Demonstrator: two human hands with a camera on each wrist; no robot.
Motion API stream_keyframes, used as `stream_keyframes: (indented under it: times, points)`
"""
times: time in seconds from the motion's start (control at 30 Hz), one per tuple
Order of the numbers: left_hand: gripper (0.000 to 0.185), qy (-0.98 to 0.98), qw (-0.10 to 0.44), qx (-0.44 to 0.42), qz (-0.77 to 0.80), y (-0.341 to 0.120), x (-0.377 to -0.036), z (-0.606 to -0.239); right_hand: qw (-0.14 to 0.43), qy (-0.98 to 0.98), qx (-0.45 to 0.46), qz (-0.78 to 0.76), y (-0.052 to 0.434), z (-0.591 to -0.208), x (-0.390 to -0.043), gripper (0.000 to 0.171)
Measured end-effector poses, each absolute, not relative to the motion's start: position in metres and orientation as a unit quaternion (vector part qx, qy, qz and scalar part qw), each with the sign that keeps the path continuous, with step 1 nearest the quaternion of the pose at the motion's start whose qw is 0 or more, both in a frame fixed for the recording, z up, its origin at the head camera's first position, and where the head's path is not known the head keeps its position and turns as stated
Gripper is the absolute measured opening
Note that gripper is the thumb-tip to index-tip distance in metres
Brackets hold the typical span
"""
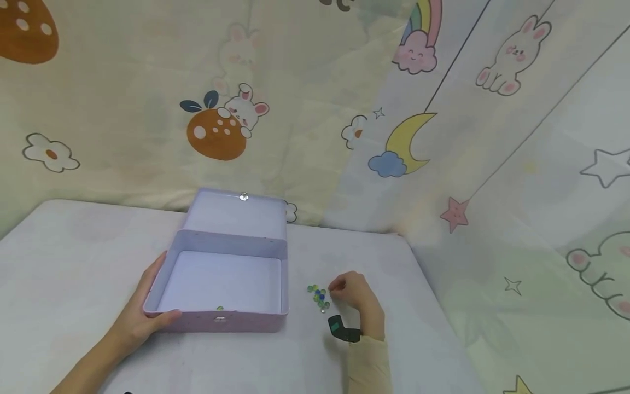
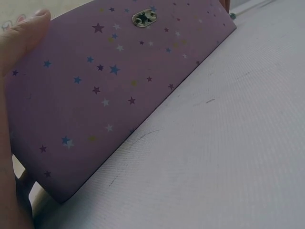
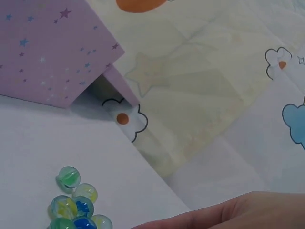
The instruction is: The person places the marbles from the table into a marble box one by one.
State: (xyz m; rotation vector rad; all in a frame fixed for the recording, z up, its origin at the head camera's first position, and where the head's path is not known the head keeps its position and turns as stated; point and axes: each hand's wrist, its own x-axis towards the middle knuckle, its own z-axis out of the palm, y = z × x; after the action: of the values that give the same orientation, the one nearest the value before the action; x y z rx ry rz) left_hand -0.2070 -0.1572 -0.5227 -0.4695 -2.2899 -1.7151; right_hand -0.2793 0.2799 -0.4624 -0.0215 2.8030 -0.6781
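Observation:
A pinkish-purple star-patterned tin box (image 1: 226,322) stands on the table with its lid (image 1: 236,212) raised at the back. My left hand (image 1: 135,314) grips its left front corner, the thumb (image 2: 26,28) over the front and the fingers along the side. One greenish marble (image 1: 220,308) shows inside, by the front wall. To the right of the box lies a cluster of glass marbles (image 1: 320,297) in green, yellow and blue. Beside them is my right hand (image 1: 354,290), fingertips at the cluster's right edge. In the right wrist view its fingertips are cut off by the frame.
A white cloth-covered table (image 1: 236,364) runs back to a patterned fabric wall (image 1: 305,109). A similar fabric (image 1: 521,230) hangs along the right side. The box front carries a metal clasp (image 2: 144,18). A black strap (image 1: 344,331) sits on the right wrist.

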Motion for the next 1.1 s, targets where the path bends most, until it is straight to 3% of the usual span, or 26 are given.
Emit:
stream_keyframes:
  times: [0.37, 1.1]
  points:
    - [0.108, -0.787, 0.125, -0.156, -0.583, -0.157, -0.206, -0.523, 0.076, 0.968, -0.015, -0.238, 0.276, -0.473, -0.287, 0.012]
    - [0.107, -0.787, 0.127, -0.160, -0.582, -0.156, -0.206, -0.525, 0.041, 0.945, -0.030, -0.323, 0.272, -0.464, -0.287, 0.016]
